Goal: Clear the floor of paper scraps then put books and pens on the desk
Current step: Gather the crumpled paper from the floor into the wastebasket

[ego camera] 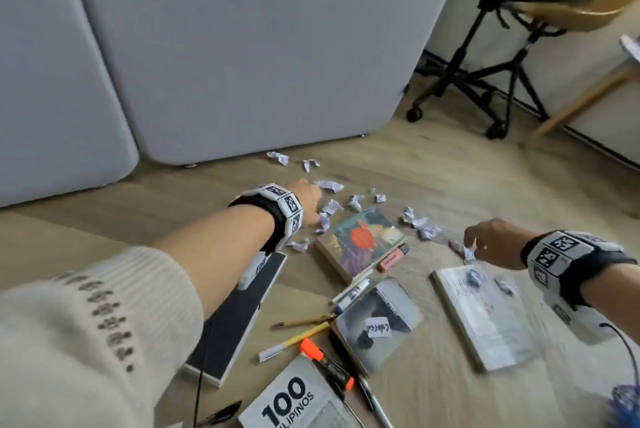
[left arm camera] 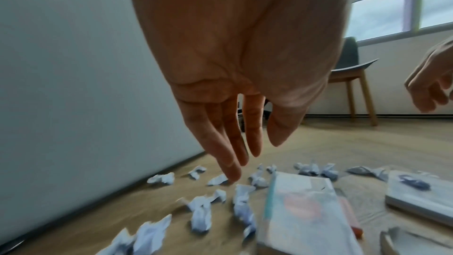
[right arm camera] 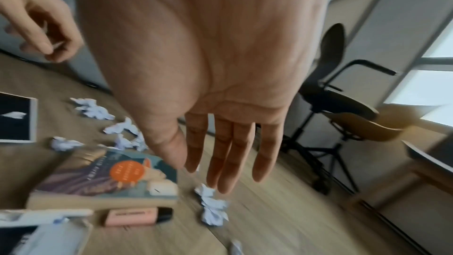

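Several crumpled white paper scraps (ego camera: 329,185) lie on the wooden floor near a grey panel, with more scraps (ego camera: 420,225) to the right. My left hand (ego camera: 311,200) hovers over scraps (left arm camera: 201,214), its fingers (left arm camera: 230,170) straight and holding nothing. My right hand (ego camera: 472,244) pinches a small scrap (ego camera: 468,252) between thumb and forefinger (right arm camera: 182,159), above another scrap (right arm camera: 213,208). A colourful book (ego camera: 360,240) lies between the hands, with a pink highlighter (ego camera: 393,259) beside it. Nearer me lie a white book (ego camera: 485,316), a grey book (ego camera: 377,323), a black notebook (ego camera: 239,316) and pens (ego camera: 298,337).
Grey partition panels (ego camera: 242,46) stand just behind the scraps. A black office chair on castors (ego camera: 502,46) and a wooden leg (ego camera: 581,102) are at the back right. A "100 Filipinos" book (ego camera: 294,396) and an orange highlighter (ego camera: 325,362) lie closest to me.
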Demonstrator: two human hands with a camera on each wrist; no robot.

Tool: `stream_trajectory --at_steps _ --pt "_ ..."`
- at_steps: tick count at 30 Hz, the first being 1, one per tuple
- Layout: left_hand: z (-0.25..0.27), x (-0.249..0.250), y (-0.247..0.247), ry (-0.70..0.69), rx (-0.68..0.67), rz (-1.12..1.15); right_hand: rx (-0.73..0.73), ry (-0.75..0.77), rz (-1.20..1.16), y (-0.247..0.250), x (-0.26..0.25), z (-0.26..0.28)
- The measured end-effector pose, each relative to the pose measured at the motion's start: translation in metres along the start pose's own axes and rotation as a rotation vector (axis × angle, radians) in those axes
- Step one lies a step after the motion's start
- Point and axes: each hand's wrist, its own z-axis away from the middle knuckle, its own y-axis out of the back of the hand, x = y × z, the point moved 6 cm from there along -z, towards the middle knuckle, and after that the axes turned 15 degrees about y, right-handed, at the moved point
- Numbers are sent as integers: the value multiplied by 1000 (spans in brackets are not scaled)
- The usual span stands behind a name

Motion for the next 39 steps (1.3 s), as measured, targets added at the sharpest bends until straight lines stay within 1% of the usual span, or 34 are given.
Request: stream_trajectory --at_steps 3,6,8,10,11,13,15,18,21,23,25,27,28,29,30,32,34,36,37,39 --pt "-15 57 21 -141 17 -51 -37 -156 -17 -7 41 36" --pt "-23 106 29 -177 65 -65 5 -214 -124 -27 63 47" --pt "-25 138 13 -236 50 -92 24 -221 -200 -56 71 44" --pt "-31 165 -20 -292 0 -114 23 -213 -258 -91 74 32" --pt "-34 175 -37 -297 -20 -103 26 -202 -284 -109 74 24" --pt "-43 190 -67 -271 -6 -3 49 -177 -307 -140 74 3" --pt "-54 201 -93 -221 -18 99 114 -189 -295 -161 79 -17" --pt "-71 212 -126 -165 -77 129 249 -223 -334 -182 93 -45" --pt "-85 215 -142 -135 -46 130 372 -214 -373 -197 108 -68" --pt "-93 217 -150 -110 -52 148 459 -234 -454 -202 118 -78" --pt "-99 225 -153 -128 -31 148 540 -290 -527 -206 134 -81" --pt "-107 235 -156 -146 -6 154 624 -406 -560 -209 160 -75" --pt "-111 241 -156 -149 16 157 631 -463 -569 -211 174 -71" --pt "-115 246 -157 -147 49 163 593 -510 -570 -214 186 -67" --pt "-117 250 -156 -141 90 172 522 -536 -554 -218 194 -65" --pt "-121 254 -153 -120 187 195 406 -509 -507 -226 204 -64" --pt "-125 249 -152 -73 250 240 384 -444 -524 -237 208 -69" --pt "-130 238 -153 -39 249 255 371 -420 -594 -250 211 -74" --pt "-133 232 -153 -46 246 247 375 -421 -618 -253 213 -78" --pt "-137 225 -151 -105 249 202 393 -446 -658 -250 217 -83"
